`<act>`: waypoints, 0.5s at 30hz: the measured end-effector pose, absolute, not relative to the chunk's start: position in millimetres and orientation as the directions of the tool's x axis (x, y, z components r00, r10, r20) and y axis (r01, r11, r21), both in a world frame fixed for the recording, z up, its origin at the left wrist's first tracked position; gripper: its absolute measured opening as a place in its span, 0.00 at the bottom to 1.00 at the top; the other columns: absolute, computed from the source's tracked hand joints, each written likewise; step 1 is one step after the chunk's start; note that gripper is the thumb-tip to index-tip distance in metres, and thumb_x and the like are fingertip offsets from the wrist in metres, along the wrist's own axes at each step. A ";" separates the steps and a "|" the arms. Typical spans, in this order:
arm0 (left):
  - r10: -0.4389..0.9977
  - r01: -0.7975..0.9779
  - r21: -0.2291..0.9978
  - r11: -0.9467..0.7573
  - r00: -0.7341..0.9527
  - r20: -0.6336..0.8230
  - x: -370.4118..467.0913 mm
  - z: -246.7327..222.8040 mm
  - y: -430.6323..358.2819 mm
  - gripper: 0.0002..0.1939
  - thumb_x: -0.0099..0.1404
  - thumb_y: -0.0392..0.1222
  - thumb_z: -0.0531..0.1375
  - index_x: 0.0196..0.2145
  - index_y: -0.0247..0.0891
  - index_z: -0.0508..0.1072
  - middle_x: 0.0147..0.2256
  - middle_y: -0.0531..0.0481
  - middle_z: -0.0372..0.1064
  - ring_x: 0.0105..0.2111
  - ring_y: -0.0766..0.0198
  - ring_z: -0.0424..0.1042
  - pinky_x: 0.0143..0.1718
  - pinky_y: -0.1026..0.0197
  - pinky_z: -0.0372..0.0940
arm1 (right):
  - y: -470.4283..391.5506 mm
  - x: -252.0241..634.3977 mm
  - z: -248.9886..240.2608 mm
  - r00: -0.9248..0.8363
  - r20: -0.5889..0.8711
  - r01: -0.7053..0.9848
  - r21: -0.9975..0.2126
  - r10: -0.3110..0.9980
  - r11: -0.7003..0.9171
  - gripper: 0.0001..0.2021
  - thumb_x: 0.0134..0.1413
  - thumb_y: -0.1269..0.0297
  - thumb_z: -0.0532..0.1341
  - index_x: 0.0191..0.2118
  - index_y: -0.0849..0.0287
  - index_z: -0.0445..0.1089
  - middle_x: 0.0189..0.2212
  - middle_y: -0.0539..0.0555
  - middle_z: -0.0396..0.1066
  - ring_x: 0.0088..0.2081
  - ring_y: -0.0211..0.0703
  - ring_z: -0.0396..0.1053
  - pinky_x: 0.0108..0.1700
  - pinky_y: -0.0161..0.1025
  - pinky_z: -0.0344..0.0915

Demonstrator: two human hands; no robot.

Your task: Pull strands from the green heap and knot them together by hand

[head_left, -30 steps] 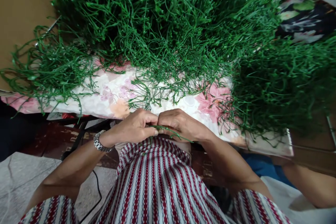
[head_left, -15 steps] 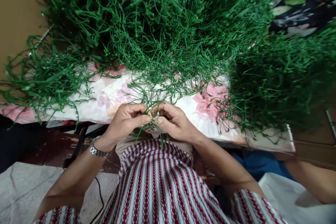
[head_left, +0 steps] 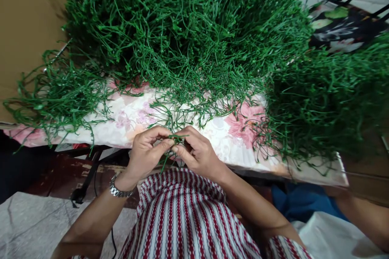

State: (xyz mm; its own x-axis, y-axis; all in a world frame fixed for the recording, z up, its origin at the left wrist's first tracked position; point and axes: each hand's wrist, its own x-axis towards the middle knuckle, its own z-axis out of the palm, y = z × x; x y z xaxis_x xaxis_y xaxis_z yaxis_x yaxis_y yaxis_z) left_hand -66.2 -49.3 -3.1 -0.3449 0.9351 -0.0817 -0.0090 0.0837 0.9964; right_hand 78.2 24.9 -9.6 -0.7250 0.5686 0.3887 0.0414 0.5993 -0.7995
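My left hand point(head_left: 150, 149), with a metal watch on its wrist, pinches a thin green stem piece point(head_left: 180, 136) between thumb and forefinger. Against it, my right hand point(head_left: 199, 151) also has thumb and fingers closed on the same green strands. Both hands are close together at the table's near edge, and the fingertips partly hide what they grip. A few loose green stems point(head_left: 174, 115), plastic-looking, lie just beyond my fingers on the flowered tablecloth point(head_left: 219, 147). Behind them rises a large tangled heap of such stems point(head_left: 188, 36).
A smaller pile of stems point(head_left: 67, 93) lies at the left, and another pile point(head_left: 322, 97) at the right. A dark floral bag point(head_left: 340, 30) stands at the back right. Cardboard point(head_left: 27, 28) is at the left. Another person's arm point(head_left: 364, 218) shows at lower right.
My hands have moved slightly down in the view and still pinch green stems. A strand now lies straight across the fingertips. The view has shifted a little.
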 end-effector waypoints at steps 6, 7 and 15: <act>0.940 0.136 0.987 0.082 -0.339 -0.031 -58.9 -2.2 -49.2 0.05 0.59 0.40 0.59 0.28 0.36 0.70 0.24 0.54 0.66 0.25 0.70 0.63 0.28 0.68 0.60 | 23.7 80.8 -12.9 -0.688 0.380 0.075 -0.811 0.619 0.580 0.03 0.55 0.69 0.56 0.34 0.61 0.65 0.25 0.51 0.63 0.29 0.37 0.61 0.31 0.35 0.60; 0.948 0.110 0.990 0.085 -0.314 -0.047 -58.9 -1.9 -48.7 0.06 0.59 0.40 0.59 0.28 0.36 0.70 0.24 0.55 0.65 0.24 0.70 0.62 0.27 0.68 0.59 | 25.2 81.9 -12.0 -0.696 0.371 0.074 -0.814 0.614 0.576 0.03 0.55 0.69 0.56 0.33 0.61 0.64 0.24 0.50 0.62 0.28 0.37 0.61 0.30 0.34 0.59; 0.974 0.072 0.991 0.117 -0.204 -0.100 -61.8 4.3 -45.2 0.05 0.57 0.39 0.60 0.32 0.35 0.68 0.28 0.52 0.66 0.27 0.69 0.64 0.30 0.69 0.60 | 27.8 84.4 -10.4 -0.718 0.397 0.081 -0.768 0.571 0.635 0.02 0.56 0.71 0.52 0.36 0.60 0.60 0.30 0.53 0.64 0.32 0.38 0.63 0.34 0.36 0.62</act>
State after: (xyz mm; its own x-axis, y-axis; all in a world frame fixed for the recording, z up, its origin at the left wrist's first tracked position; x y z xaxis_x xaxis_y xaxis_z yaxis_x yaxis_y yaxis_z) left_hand -61.8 -45.2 4.3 -0.2043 0.9738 -0.1002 0.0719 0.1170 0.9905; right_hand 84.4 27.8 -10.4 -0.7185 0.5711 0.3970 0.0808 0.6354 -0.7679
